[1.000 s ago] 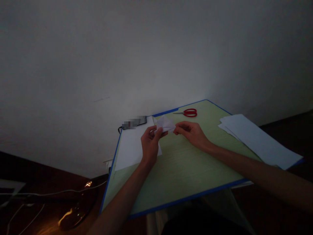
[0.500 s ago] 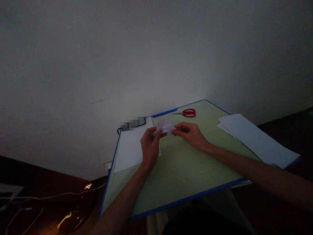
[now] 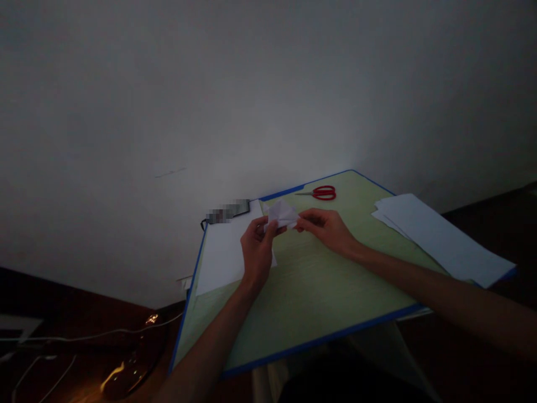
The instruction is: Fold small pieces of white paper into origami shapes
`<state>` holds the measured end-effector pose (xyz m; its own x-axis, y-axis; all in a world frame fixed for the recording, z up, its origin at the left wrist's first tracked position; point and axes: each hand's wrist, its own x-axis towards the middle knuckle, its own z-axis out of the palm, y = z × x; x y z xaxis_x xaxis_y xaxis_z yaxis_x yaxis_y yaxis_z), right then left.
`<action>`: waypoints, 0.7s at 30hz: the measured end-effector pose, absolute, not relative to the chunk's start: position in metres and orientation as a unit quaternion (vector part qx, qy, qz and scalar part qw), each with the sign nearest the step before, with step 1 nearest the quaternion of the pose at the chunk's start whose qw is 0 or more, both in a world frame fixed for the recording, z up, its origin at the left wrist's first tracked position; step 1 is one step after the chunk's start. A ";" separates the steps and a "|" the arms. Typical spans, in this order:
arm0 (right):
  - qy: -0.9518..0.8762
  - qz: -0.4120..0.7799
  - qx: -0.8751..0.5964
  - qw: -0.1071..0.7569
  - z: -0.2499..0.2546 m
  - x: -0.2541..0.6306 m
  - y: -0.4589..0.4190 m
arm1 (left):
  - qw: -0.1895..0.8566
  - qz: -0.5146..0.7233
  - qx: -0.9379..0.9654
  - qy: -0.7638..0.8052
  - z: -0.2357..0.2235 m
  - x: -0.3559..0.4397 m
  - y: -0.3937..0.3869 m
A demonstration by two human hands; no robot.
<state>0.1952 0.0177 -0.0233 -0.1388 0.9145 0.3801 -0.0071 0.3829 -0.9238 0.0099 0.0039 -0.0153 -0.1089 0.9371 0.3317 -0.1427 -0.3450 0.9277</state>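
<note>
A small piece of folded white paper (image 3: 282,214) is held up over the table between my two hands. My left hand (image 3: 259,246) is closed on its lower left side, with the thumb on the near face and fingers behind. At the right corner of the paper, my right hand (image 3: 325,226) pinches with thumb and index finger. Creases cross the paper's face; its far side is hidden. Beneath my left hand lies a flat white sheet (image 3: 220,260). Scissors with red handles (image 3: 324,193) rest beyond my right hand.
The pale green table (image 3: 319,302) has a blue edge and stands against a grey wall (image 3: 260,101). A dark-framed device, partly blurred out, (image 3: 242,207) sits at the back left. A stack of white paper (image 3: 444,235) overhangs the right edge. White cables (image 3: 104,336) run at lower left.
My right hand has shifted slightly left and closed further over the paper's right corner. My left hand keeps its hold. The scissors and sheets stay where they were.
</note>
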 end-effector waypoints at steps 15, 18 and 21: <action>-0.633 0.405 -0.377 0.542 -0.018 0.194 0.013 | 0.412 0.624 0.537 0.390 -0.012 0.013 0.000; -0.636 0.413 -0.369 0.538 -0.019 0.194 0.013 | 0.417 0.623 0.537 0.387 -0.011 0.013 0.000; -0.642 0.420 -0.363 0.530 -0.020 0.194 0.013 | 0.426 0.625 0.533 0.379 -0.011 0.013 0.000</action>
<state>0.1942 0.0128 -0.0195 -0.1755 0.9101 0.3754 0.0209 0.3847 -0.9228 0.0126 -0.0003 -0.0111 -0.0694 0.9365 0.3437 -0.1285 -0.3500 0.9279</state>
